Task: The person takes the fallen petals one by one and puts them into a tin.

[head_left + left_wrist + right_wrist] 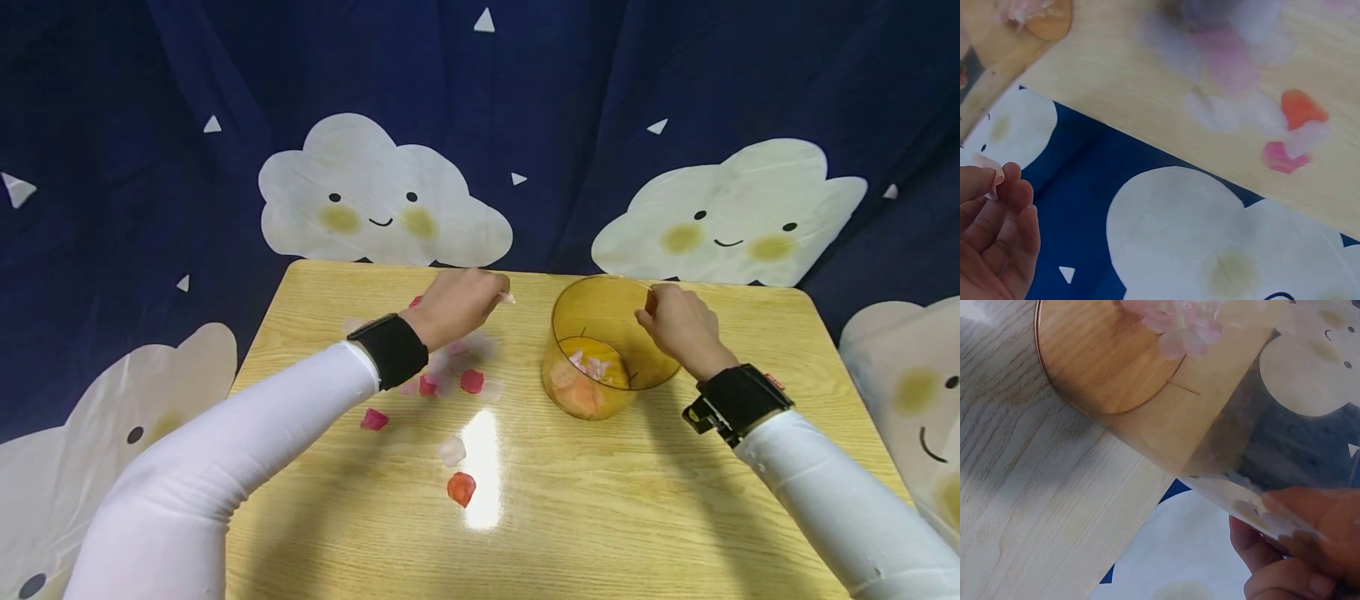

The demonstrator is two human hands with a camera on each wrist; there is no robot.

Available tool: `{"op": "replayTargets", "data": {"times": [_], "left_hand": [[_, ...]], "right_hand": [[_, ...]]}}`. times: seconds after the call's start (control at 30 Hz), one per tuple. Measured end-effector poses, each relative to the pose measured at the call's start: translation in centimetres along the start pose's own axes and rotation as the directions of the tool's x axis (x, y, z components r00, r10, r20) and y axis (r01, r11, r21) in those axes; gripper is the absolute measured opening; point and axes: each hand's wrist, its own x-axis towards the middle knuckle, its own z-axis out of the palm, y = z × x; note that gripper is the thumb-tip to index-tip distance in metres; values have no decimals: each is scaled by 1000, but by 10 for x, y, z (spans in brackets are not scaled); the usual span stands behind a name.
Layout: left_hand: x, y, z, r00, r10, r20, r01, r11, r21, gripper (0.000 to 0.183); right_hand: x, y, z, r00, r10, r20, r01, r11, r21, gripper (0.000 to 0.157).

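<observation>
In the head view my left hand (461,307) is raised over the table's far middle, left of a see-through amber tub (621,395). Between its thumb and index finger it pinches a pale pink petal (995,177), seen close in the left wrist view. My right hand (684,329) grips the tub's right rim, thumb on one side of the clear wall and fingers on the other. Pink blossoms (1190,332) and peach petals (583,398) lie in the bottom of the tub. Loose petals sit beneath and around my left forearm.
On the wooden table (600,517) lie a red petal (461,489), a white petal (452,452), a magenta petal (374,419) and a pink petal (472,382). More pale petals (1225,62) are scattered behind. A dark blue curtain (555,100) with clouds hangs past the far edge.
</observation>
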Motion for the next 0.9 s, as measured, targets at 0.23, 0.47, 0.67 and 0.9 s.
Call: {"op": "replayTargets", "data": {"times": [0.23,0.47,0.67,0.9], "left_hand": [[7,19,-5,998,36,-50,-37,999,-27,19],[14,47,-9,984,134,-117,-139,989,-40,16],[21,66,-2,975,190,-116,-193,981,-22,24],[24,77,6,976,212,-57,-211,977,20,19]], "right_hand": [[1,2,1,1000,6,11,-6,1000,-7,23],[1,2,2,1000,5,12,-5,1000,-3,24],[1,2,1,1000,2,7,-2,1000,-4,23],[2,0,0,1000,-1,5,1,1000,-5,23]]}}
